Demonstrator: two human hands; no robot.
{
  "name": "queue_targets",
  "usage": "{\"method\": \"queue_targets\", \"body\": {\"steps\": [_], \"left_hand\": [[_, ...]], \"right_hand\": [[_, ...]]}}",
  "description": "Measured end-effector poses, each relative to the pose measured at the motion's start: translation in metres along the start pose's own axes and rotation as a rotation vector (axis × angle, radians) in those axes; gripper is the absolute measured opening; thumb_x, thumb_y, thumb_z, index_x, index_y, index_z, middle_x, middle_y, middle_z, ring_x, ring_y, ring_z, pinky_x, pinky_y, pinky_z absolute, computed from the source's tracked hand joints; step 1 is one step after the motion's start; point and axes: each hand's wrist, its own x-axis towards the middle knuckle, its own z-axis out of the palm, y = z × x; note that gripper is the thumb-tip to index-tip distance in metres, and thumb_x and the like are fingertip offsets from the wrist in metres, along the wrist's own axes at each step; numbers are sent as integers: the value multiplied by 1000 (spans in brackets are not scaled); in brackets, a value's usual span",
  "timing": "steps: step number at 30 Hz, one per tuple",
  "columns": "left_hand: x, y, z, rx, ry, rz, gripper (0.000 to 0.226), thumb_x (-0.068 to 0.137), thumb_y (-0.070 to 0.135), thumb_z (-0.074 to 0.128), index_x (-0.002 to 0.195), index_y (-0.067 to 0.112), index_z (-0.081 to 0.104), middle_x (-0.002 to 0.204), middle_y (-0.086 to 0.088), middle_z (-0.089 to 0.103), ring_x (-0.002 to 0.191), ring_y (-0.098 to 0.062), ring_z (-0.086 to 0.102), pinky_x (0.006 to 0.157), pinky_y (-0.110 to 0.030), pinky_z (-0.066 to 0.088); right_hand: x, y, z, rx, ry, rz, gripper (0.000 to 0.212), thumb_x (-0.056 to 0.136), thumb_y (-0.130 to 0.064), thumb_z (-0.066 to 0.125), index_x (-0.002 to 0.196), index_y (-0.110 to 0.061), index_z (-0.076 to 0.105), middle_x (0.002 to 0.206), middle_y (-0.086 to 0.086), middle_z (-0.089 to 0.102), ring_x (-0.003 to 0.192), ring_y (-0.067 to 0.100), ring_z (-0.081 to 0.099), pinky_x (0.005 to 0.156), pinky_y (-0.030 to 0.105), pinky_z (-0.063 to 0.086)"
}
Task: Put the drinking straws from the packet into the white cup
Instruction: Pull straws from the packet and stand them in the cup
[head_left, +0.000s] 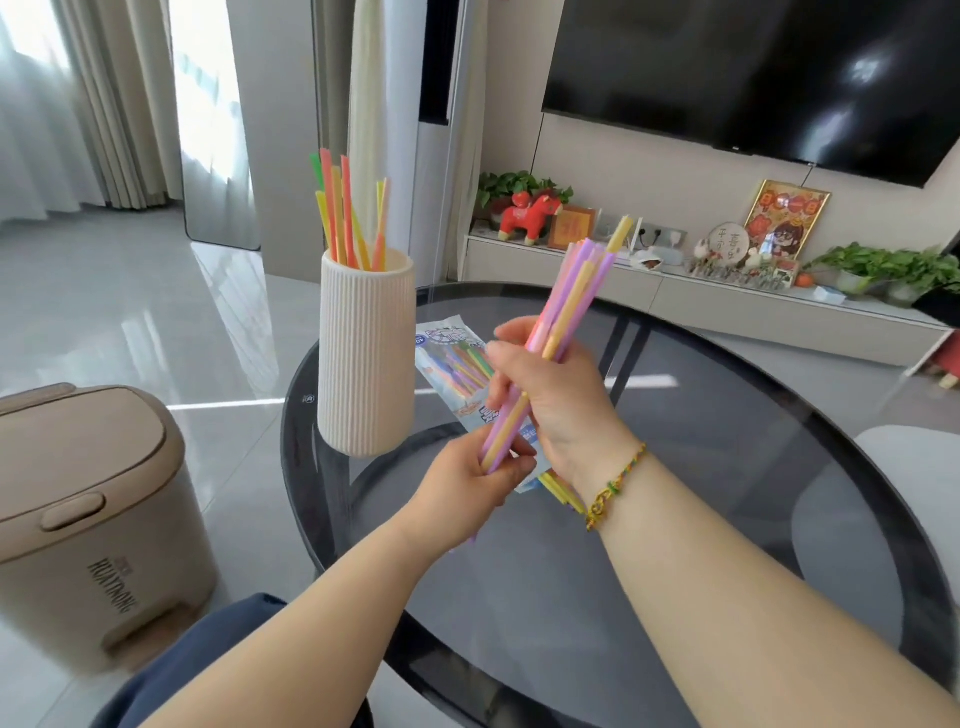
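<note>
A tall ribbed white cup (363, 358) stands at the left edge of the round glass table (727, 467), with several orange, yellow and green straws (348, 218) sticking out of it. To its right lies the straw packet (449, 364), flat on the glass, with several straws still inside. Above the packet I hold a slanted bundle of pink, purple and yellow straws (571, 296). My right hand (550, 395) grips the bundle at its middle. My left hand (467, 488) pinches the bundle's lower end.
A beige pedal bin (88, 525) stands on the floor left of the table. Behind the table runs a low TV cabinet (675, 296) with plants and ornaments under a wall-mounted TV (753, 78). A grey seat (909, 467) sits at the right.
</note>
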Motion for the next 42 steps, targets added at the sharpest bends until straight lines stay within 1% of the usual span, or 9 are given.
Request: {"method": "queue_targets", "body": {"steps": [3, 6, 16, 20, 24, 29, 32, 38, 42], "left_hand": [[2, -8, -3, -12, -23, 7, 23, 79, 13, 66, 71, 28, 50, 67, -3, 53, 59, -12, 48, 60, -29, 46], [5, -16, -3, 20, -80, -11, 21, 76, 12, 69, 74, 26, 53, 76, -6, 59, 69, -17, 54, 72, -38, 51], [2, -26, -14, 94, -91, -126, 27, 84, 18, 58, 60, 24, 48, 52, 7, 45, 49, -7, 45, 57, -20, 42], [2, -18, -21, 66, -55, -69, 29, 85, 16, 57, 58, 21, 46, 50, 10, 40, 41, 1, 41, 45, -9, 39], [3, -12, -32, 68, -21, -21, 30, 84, 11, 58, 57, 22, 49, 41, 13, 42, 39, 1, 40, 46, -10, 38], [2, 0, -52, 105, -12, -10, 13, 79, 9, 65, 83, 21, 60, 69, 6, 57, 58, 4, 53, 57, -7, 41], [2, 5, -79, 111, -20, -51, 44, 74, 10, 70, 114, 20, 54, 96, 2, 57, 87, -9, 57, 76, -12, 46], [5, 30, -132, -2, 450, 43, 36, 77, -8, 49, 67, 24, 62, 62, 4, 56, 60, -8, 51, 59, -17, 44], [27, 53, -150, -17, 633, 166, 23, 80, 4, 55, 95, 22, 57, 79, 12, 56, 70, 4, 52, 62, -11, 41]], "right_hand": [[2, 14, 1, -41, -75, -3, 23, 82, -2, 58, 78, -24, 55, 53, -4, 55, 40, -1, 52, 45, 10, 45], [3, 24, 2, -54, -59, 23, 26, 82, -2, 59, 67, -24, 56, 37, -10, 53, 36, -2, 50, 38, 8, 40], [17, 18, -3, 12, 23, -88, 24, 83, -1, 53, 67, -19, 54, 33, -6, 49, 37, 5, 47, 49, 18, 48], [11, 19, 0, 60, -108, 4, 15, 83, -4, 57, 83, -18, 53, 39, -6, 57, 43, 5, 57, 50, 18, 50], [7, 19, 11, -3, -224, 32, 22, 85, 2, 51, 72, -16, 52, 37, -7, 56, 45, 5, 58, 44, 19, 50], [16, 11, 30, -21, -95, -46, 38, 90, -8, 46, 53, -16, 46, 32, -8, 49, 50, 12, 51, 57, 23, 46], [27, 2, 34, 18, 1, -106, 44, 90, -11, 47, 47, -16, 46, 32, -7, 48, 46, 9, 52, 58, 17, 49], [55, -28, 33, 106, 47, -160, 37, 92, -13, 45, 55, -16, 48, 31, -7, 48, 37, 3, 49, 59, 29, 48], [70, -53, 37, 100, 15, -225, 33, 93, -13, 44, 60, -16, 48, 32, -8, 48, 37, 5, 50, 59, 30, 46]]}}
